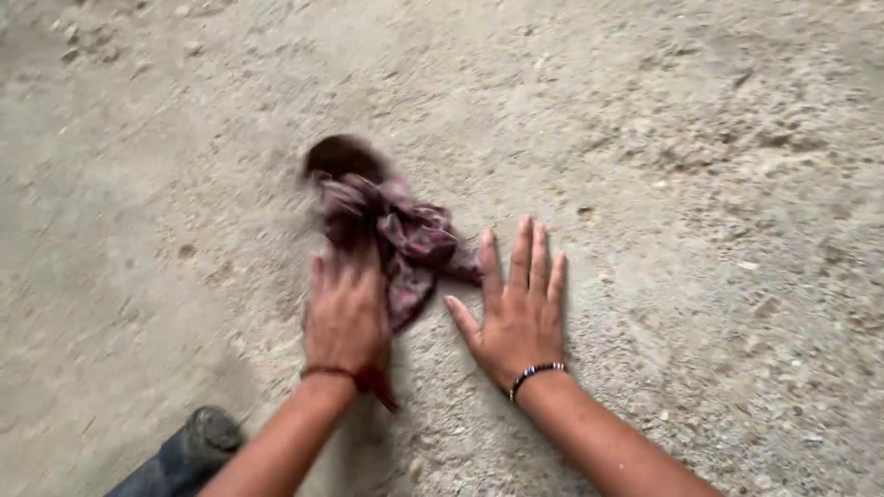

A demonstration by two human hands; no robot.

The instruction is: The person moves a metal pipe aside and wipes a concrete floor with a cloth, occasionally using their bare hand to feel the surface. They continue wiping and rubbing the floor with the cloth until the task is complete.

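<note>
left hand (345, 313) grasping crumpled purple cloth (405, 241); right hand (517, 308) spread flat on ground (718, 230).

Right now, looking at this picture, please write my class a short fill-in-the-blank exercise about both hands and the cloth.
1. The left hand presses on a crumpled, purplish ____ on the ground.
2. The right hand lies flat with its fingers ____.
3. The right wrist wears a dark beaded ____.
4. Both hands rest on rough, sandy ____.

Missing words: cloth; spread; bracelet; ground
</note>
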